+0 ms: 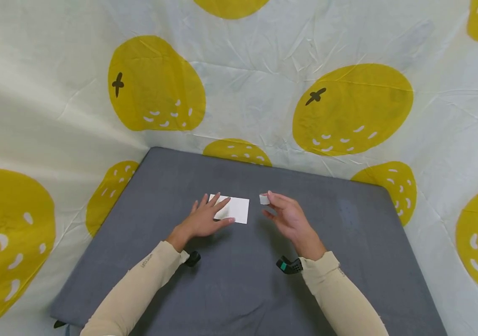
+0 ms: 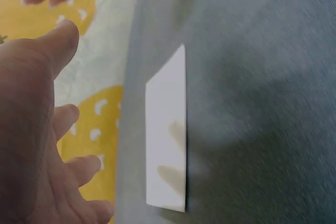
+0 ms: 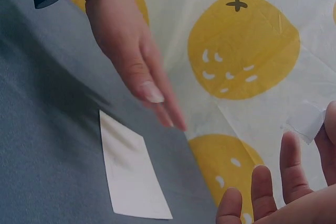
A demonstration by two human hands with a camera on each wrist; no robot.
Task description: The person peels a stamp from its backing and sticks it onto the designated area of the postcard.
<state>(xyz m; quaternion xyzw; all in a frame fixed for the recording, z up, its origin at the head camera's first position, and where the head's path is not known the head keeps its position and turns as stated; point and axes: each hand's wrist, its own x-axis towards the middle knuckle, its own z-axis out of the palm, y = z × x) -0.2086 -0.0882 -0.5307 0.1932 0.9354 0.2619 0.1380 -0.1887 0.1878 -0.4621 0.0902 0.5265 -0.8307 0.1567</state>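
Note:
A white rectangular card (image 1: pixel 239 210) lies flat on the grey table. My left hand (image 1: pixel 205 219) hovers over its left part, fingers spread, holding nothing. The left wrist view shows a gap between that hand (image 2: pixel 31 129) and the card (image 2: pixel 165 108), with finger shadows falling on it. To the right of the card, raised above the table, my right hand (image 1: pixel 291 217) pinches a small whitish piece of tape (image 1: pixel 264 199) between thumb and index finger. In the right wrist view the tape (image 3: pixel 305 121) is slightly curved with a jagged edge; the other fingers (image 3: pixel 262 190) are loosely bent.
The grey cloth-covered table (image 1: pixel 230 289) runs back to a white curtain (image 1: pixel 247 84) printed with big yellow fruits, which also hangs along both sides. Each wrist wears a black strap, the right strap (image 1: pixel 289 265) with a green patch.

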